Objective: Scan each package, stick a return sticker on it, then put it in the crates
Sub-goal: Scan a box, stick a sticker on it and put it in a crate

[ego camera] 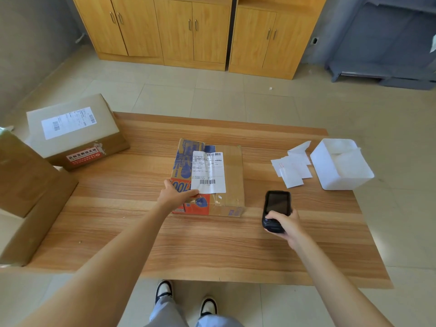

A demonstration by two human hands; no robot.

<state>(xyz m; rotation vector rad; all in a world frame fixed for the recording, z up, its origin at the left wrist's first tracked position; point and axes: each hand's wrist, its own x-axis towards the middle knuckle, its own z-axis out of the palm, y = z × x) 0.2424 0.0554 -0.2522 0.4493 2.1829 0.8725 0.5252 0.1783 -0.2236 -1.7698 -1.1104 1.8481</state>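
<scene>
At the bottom of the frame a pair of dark-and-white shoes (186,299) stands on the pale tile floor, just short of the near edge of the wood-grain bench (212,251). The two hands are well apart. The left hand (175,193) lies on the near left corner of the flat cardboard package with blue and orange print (232,175), fingers stretched over its top and steadying it. The right hand (284,224) is wrapped round the lower end of a black handheld scanner (276,210), whose dark screen faces up, just right of the package.

This looks like the scanning step — sticker and crate are not yet done. The next move probably calls for aiming the scanner's head at a barcode on the white shipping label (208,172) while the left hand keeps the package from sliding.

The package sits mid-frame, centre of the bench, lying flat, its label uppermost with a barcode at top and bottom, clear tape along the near edge. Loose white sticker sheets (292,169) lie to the right of centre, beside a white open box (342,164) — presumably the return stickers.
</scene>
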